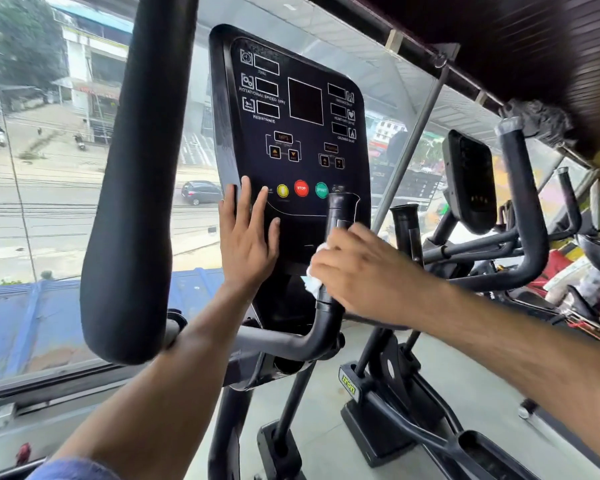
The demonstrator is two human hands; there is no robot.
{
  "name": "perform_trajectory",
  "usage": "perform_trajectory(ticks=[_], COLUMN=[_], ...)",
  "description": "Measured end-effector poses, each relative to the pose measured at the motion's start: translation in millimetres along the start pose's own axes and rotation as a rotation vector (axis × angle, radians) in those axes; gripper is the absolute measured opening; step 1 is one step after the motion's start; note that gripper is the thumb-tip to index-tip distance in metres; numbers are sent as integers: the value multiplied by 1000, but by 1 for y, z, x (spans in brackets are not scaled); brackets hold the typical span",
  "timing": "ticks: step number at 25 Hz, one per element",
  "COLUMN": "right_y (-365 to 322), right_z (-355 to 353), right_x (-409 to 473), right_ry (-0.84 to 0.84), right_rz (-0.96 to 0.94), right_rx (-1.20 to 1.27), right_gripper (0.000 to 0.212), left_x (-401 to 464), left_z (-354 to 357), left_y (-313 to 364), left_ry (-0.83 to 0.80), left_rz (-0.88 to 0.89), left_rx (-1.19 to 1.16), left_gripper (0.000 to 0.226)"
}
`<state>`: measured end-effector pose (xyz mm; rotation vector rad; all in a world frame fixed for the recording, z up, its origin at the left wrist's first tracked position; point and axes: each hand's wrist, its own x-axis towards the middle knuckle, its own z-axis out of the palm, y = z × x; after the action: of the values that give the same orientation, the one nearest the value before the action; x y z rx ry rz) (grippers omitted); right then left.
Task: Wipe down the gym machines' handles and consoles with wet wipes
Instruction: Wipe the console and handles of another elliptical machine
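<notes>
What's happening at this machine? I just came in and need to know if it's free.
A person is cleaning it. The right hand holds a white wipe against the short upright handle in front of the console. The left hand rests flat, fingers straight, on the console's lower left edge, near the yellow button. The big padded arm on the left is untouched right now.

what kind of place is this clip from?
Most likely a gym, on an upper floor overlooking a street. The console has resistance, calories and STOP/START controls, a similar machine stands to the right, and the right hand holds a wet wipe on a handle.
</notes>
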<state>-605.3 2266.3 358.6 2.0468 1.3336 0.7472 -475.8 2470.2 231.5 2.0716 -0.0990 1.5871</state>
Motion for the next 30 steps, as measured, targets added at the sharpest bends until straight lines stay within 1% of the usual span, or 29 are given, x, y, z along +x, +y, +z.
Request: perform_trajectory(ticks=[3, 5, 6, 8, 9, 10, 11, 12, 13, 14, 15, 16, 17, 18, 19, 21, 22, 23, 24, 26, 28, 30], right_y=[36, 34, 23, 0, -8, -11, -10, -8, -8, -10, -16, -21, -25, -26, -25, -16, -11, -9, -10, -13, -14, -10], right_z=[-3, 0, 1, 8, 9, 10, 11, 14, 19, 30, 40, 50, 58, 61, 60, 60, 59, 60, 64, 72, 78, 77], right_x=[17, 18, 16, 4, -4, -10, -16, -20, -22, -21, -16, -8, 1, 9, 18, 31, 35, 39, 41, 42, 40, 40], right_ry=[90, 120, 111, 85, 117, 186, 297, 450, 630, 820, 964, 981, 900, 807, 784, 896, 950, 959, 950, 960, 996, 1029], right_rz=[146, 227, 224, 137, 109, 140, 246, 429, 675, 960, 1214, 1362, 1360, 1306, 1240, 1096, 1021, 943, 906, 883, 824, 754], right_rx=[-94, -68, -49, 38, 139, 284, 479, 684, 901, 1156, 1479, 1847, 2164, 2340, 2432, 2558, 2593, 2611, 2604, 2612, 2700, 2778], right_gripper=[27, 27, 27, 26, 26, 26, 25, 25, 26, 27, 28, 27, 22, 17, 21, 42, 46, 45, 42, 41, 42, 48], left_x=[0, -1, -1, 0, -1, -1, -1, -2, -1, -1, -1, -2, -2, -2, -3, -2, -1, -2, -2, -3, -3, -3], left_z=[-1, -1, -1, 0, 0, 1, 1, 2, 2, 1, 1, 1, 1, 1, 1, 2, 2, 2, 2, 2, 3, 4], left_y=[1, 0, 0, 0, -1, -1, -1, -1, -1, 0, -1, 0, 0, 0, -1, -3, -3, -3, -3, -4, -4, -4], left_ry=[2, 7, 10, 9, 10, 13, 17, 21, 24, 26, 27, 28, 27, 22, 17, 7, 3, 3, 7, 16, 23, 28], left_rz=[9, 10, 12, 15, 13, 8, 6, 5, 5, 5, 6, 9, 16, 21, 23, 24, 24, 24, 25, 31, 37, 41], left_rx=[-1, -9, -12, -22, -27, -32, -38, -46, -52, -54, -54, -54, -59, -69, -80, -88, -87, -82, -78, -73, -73, -82], left_gripper=[49, 49, 49, 48, 49, 50, 50, 50, 50, 49, 49, 49, 49, 50, 52, 55, 56, 56, 56, 56, 57, 56])
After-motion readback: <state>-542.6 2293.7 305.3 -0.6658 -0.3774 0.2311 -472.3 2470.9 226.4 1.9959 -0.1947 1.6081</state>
